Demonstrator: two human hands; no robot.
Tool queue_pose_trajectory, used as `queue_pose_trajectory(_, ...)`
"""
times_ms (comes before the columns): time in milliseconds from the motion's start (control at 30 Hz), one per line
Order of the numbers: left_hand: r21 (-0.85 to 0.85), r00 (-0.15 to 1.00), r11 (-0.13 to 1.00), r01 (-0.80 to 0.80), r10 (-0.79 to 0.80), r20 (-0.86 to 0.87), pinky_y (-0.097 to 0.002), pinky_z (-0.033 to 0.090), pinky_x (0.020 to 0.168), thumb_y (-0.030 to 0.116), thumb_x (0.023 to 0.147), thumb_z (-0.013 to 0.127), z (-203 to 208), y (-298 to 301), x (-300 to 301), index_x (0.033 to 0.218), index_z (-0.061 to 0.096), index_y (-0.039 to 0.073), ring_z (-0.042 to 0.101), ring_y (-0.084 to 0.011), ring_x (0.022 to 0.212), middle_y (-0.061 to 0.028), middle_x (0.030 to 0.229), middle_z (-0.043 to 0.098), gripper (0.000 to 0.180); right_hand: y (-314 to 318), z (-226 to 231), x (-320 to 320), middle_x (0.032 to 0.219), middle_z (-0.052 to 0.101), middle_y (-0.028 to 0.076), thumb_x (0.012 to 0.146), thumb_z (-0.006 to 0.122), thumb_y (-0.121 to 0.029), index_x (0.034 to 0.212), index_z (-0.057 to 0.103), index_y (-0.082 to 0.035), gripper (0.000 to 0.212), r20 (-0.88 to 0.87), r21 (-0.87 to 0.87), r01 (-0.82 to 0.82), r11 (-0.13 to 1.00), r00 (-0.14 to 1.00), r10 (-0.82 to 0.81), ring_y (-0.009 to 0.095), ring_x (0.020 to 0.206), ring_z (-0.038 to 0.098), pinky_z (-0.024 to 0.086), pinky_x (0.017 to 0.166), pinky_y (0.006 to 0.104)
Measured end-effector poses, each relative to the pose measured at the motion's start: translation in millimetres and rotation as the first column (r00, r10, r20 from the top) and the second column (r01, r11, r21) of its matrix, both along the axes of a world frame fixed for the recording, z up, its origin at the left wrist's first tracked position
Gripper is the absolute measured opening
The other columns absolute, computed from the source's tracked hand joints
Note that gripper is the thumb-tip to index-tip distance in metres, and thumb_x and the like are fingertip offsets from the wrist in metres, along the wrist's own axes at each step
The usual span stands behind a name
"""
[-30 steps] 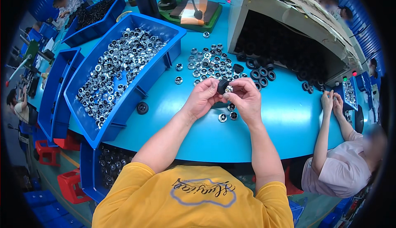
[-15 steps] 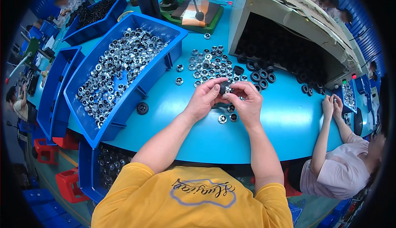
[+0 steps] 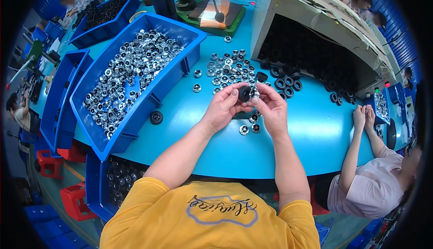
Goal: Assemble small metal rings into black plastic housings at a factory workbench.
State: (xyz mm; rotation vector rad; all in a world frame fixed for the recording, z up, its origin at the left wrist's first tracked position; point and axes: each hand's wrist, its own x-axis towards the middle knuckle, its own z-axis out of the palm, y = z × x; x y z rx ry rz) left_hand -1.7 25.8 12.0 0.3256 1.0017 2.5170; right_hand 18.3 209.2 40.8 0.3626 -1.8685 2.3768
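Over the middle of the table my left hand (image 3: pixel 223 108) is closed round a small black rubber tire (image 3: pixel 244 93). Just to its right, my right hand (image 3: pixel 272 107) pinches a shiny chrome wheel hub (image 3: pixel 254 93) between thumb and fingers. The hub sits beside the tire, close against it; whether they touch I cannot tell. Below the hands lie a few chrome hubs (image 3: pixel 244 130). Beyond them many more loose hubs (image 3: pixel 228 68) are spread on the table. Several black tires (image 3: pixel 288 81) lie to the right of these.
A large blue bin (image 3: pixel 176 18) full of chrome hubs stands at left. At right, a worn cardboard box (image 3: pixel 262 19) holds a heap of black tires. One finished-looking wheel (image 3: pixel 156 117) lies next to the bin. A co-worker's hands (image 3: pixel 363 116) are at the table's right.
The chrome hub and the tire, close together between my fingers before, now show more separately. My right hand has turned the hub so its bright side shows more.
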Motion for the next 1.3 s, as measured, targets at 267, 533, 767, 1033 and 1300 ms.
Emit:
queue_pose_trajectory(267, -0.004, 1.0, 1.0, -0.009, 0.009, -0.01, -0.0417, 0.059, 0.096, 0.029, 0.112, 0.046, 0.7, 0.1, -0.2, 0.146, 0.048, 0.0, 0.07, -0.0253, 0.107, -0.0136, 0.127, 0.067, 0.045, 0.2, 4.7, 1.4, 0.115, 0.071, 0.011, 0.095, 0.072, -0.001, 0.126, 0.065, 0.0, 0.032, 0.142, -0.207, -0.062, 0.976, 0.986, 0.093, 0.017, 0.095, 0.071, 0.06, 0.087, 0.0315)
queue_pose_trajectory(533, -0.091, 1.0, 0.996, -0.025, 0.024, -0.015, -0.0361, 0.06, 0.094, 0.029, 0.113, 0.045, 5.4, 6.5, 5.1, 0.144, 0.052, 0.0, 0.068, -0.0194, 0.101, -0.0103, 0.118, 0.066, 0.044, 2.6, -1.8, 1.6, 0.112, 0.065, 0.007, 0.092, 0.075, 0.002, 0.113, 0.07, 0.001, 0.022, 0.121, 0.003, -0.039, 0.999, 0.992, 0.038, 0.017, 0.089, 0.073, 0.06, 0.076, 0.028)
queue_pose_trajectory(767, -0.169, 0.997, 0.984, -0.049, 0.038, -0.064, -0.0338, 0.058, 0.095, 0.031, 0.11, 0.053, 10.7, 6.9, 7.2, 0.144, 0.054, 0.0, 0.068, -0.018, 0.103, -0.0092, 0.12, 0.066, 0.046, -1.9, -2.4, 1.4, 0.099, 0.065, 0.002, 0.089, 0.078, 0.001, 0.107, 0.073, 0.002, 0.019, -0.002, 0.129, 0.091, 0.987, 0.996, -0.092, 0.014, 0.085, 0.073, 0.061, 0.074, 0.0251)
queue_pose_trajectory(1033, -0.31, 0.988, 0.943, -0.124, 0.09, -0.122, -0.0308, 0.06, 0.089, 0.022, 0.104, 0.065, 11.7, 5.4, 7.1, 0.14, 0.057, 0.001, 0.069, -0.0148, 0.098, -0.008, 0.116, 0.068, 0.042, -3.2, -3.7, 3.7, 0.104, 0.066, 0.003, 0.087, 0.081, -0.002, 0.114, 0.071, 0.0, 0.029, 0.023, 0.158, 0.096, 0.983, 0.995, -0.101, 0.01, 0.083, 0.069, 0.059, 0.074, 0.0224)
queue_pose_trajectory(1300, -0.257, 0.978, 0.953, -0.163, 0.121, -0.172, -0.0312, 0.061, 0.086, 0.022, 0.107, 0.06, 5.0, 9.7, 9.3, 0.132, 0.06, 0.002, 0.07, -0.016, 0.097, -0.0077, 0.113, 0.069, 0.033, -8.0, -3.6, 2.1, 0.108, 0.066, 0.004, 0.088, 0.083, -0.007, 0.118, 0.07, 0.001, 0.034, 0.136, 0.176, 0.082, 0.981, 0.985, -0.107, 0.006, 0.08, 0.064, 0.057, 0.07, 0.0211)
